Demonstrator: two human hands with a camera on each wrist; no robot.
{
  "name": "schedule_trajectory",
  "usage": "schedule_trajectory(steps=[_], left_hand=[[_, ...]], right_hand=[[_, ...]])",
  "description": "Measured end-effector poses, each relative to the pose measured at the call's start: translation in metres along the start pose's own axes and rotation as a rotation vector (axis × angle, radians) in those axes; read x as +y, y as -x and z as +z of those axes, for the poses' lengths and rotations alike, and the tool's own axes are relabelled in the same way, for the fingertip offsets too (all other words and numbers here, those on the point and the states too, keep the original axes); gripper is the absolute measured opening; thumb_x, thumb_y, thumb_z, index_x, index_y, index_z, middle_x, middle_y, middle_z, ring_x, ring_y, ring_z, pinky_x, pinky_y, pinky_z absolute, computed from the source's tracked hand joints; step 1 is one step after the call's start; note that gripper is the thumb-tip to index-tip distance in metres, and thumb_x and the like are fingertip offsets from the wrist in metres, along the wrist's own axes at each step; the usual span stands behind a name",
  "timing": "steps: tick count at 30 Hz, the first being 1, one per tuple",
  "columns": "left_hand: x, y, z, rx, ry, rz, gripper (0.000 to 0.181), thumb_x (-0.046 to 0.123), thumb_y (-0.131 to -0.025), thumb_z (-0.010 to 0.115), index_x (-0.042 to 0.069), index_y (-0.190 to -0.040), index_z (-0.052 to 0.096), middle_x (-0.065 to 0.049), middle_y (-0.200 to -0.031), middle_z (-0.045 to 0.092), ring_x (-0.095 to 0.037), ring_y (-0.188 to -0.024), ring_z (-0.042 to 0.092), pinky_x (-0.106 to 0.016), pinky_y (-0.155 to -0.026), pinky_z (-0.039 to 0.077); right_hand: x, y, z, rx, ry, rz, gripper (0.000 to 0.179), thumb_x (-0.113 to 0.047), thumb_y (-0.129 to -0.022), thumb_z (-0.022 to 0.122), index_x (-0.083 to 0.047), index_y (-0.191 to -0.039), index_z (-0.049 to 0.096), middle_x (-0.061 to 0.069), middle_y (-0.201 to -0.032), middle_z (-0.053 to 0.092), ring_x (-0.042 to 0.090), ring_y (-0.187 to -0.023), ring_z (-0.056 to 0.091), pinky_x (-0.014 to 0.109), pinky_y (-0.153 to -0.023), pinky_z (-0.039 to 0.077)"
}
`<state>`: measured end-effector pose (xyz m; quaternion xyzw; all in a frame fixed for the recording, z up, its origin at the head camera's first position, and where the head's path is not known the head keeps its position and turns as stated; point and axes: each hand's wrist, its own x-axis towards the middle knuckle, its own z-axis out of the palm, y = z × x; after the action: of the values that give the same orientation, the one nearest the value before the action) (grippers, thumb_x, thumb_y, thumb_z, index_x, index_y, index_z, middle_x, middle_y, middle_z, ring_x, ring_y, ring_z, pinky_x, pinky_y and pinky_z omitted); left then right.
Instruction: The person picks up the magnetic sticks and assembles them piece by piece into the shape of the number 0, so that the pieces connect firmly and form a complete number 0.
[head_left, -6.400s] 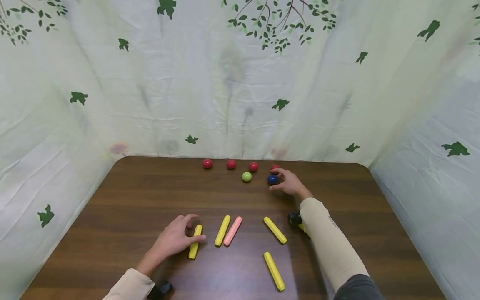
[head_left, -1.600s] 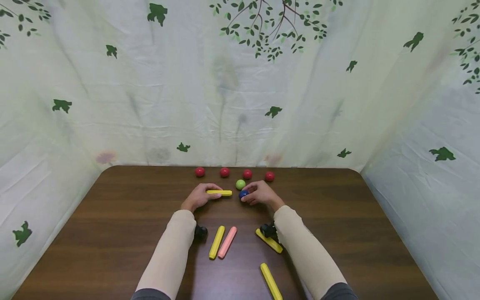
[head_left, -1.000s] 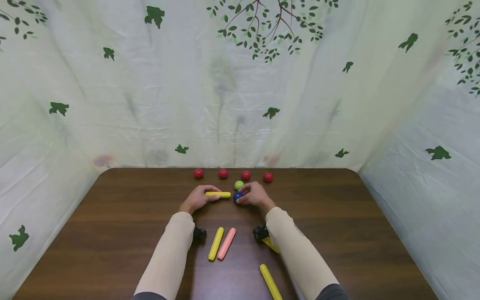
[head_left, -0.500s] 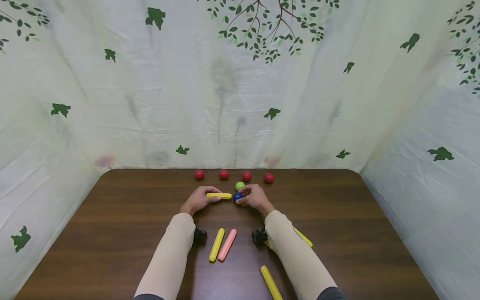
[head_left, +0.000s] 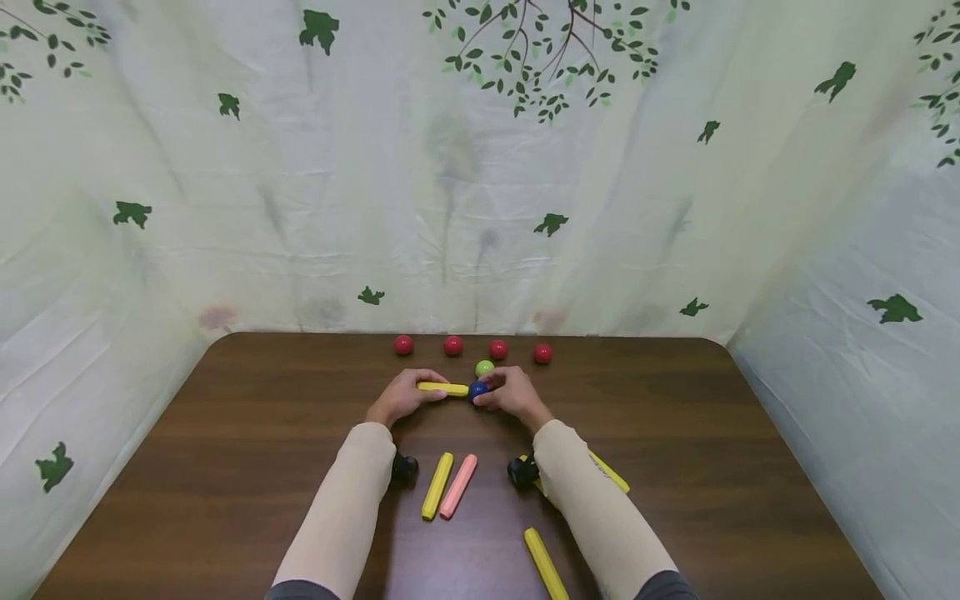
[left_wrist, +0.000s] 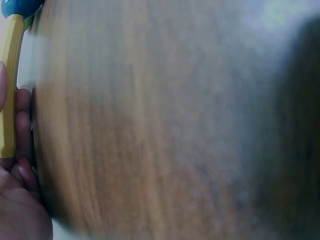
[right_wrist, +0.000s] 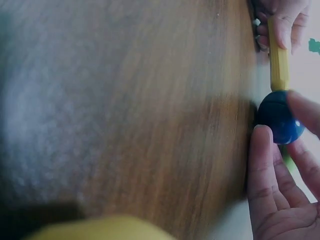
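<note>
My left hand (head_left: 397, 400) grips a yellow faceted stick (head_left: 452, 389) between thumb and fingers near the back middle of the table. The stick lies level, pointing right. Opposite it, my right hand (head_left: 513, 395) pinches a dark blue ball (head_left: 477, 392) with thumb and fingertips. In the right wrist view the stick's free end (right_wrist: 279, 80) meets the blue ball (right_wrist: 277, 112). The left wrist view shows the same yellow stick (left_wrist: 9, 125) along the fingers, with the ball (left_wrist: 21, 7) at its tip. Just behind the right fingers sits a light green ball (head_left: 485, 367), partly covered.
Several red balls (head_left: 452, 346) stand in a row along the back edge. Nearer lie a yellow stick (head_left: 437, 487) and a pink stick (head_left: 459, 487) side by side. More yellow sticks lie at right (head_left: 546, 563), two partly under the right forearm. A printed curtain (head_left: 360, 208) surrounds the table.
My left hand has picked up a yellow stick and carried it to the back middle. My right hand has brought the blue ball leftward, and within the last second ball and stick have come together.
</note>
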<state>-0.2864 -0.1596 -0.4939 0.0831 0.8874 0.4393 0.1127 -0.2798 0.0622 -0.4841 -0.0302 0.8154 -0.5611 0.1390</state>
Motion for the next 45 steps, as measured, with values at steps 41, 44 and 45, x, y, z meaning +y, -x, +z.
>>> schedule_trajectory(steps=[41,44,45], left_hand=[[-0.017,0.027,-0.043,0.051,0.127,0.012,0.035,0.023,-0.091,0.067,-0.001,-0.117,0.065,-0.012,-0.109,0.068,-0.022,-0.099,0.060,-0.036,-0.086,0.049],[-0.019,0.027,-0.050,0.084,0.110,-0.030,0.034,0.023,-0.092,0.067,0.000,-0.117,0.064,-0.013,-0.109,0.067,-0.023,-0.098,0.060,-0.035,-0.084,0.049],[-0.024,0.023,-0.050,0.108,0.095,-0.039,0.034,0.024,-0.091,0.067,0.001,-0.116,0.065,-0.011,-0.108,0.068,-0.023,-0.097,0.060,-0.033,-0.082,0.049]], right_hand=[[0.005,0.002,-0.004,0.027,0.016,-0.032,0.034,-0.005,-0.076,0.081,-0.001,-0.107,0.069,0.011,-0.101,0.067,0.016,-0.075,0.063,0.030,-0.068,0.055],[0.005,0.003,-0.001,0.021,0.011,-0.039,0.034,-0.003,-0.076,0.081,0.000,-0.107,0.069,0.011,-0.101,0.067,0.017,-0.078,0.062,0.030,-0.068,0.055],[0.005,0.003,-0.001,0.016,0.013,-0.046,0.035,-0.003,-0.075,0.081,0.001,-0.108,0.069,0.012,-0.101,0.067,0.017,-0.078,0.063,0.030,-0.068,0.055]])
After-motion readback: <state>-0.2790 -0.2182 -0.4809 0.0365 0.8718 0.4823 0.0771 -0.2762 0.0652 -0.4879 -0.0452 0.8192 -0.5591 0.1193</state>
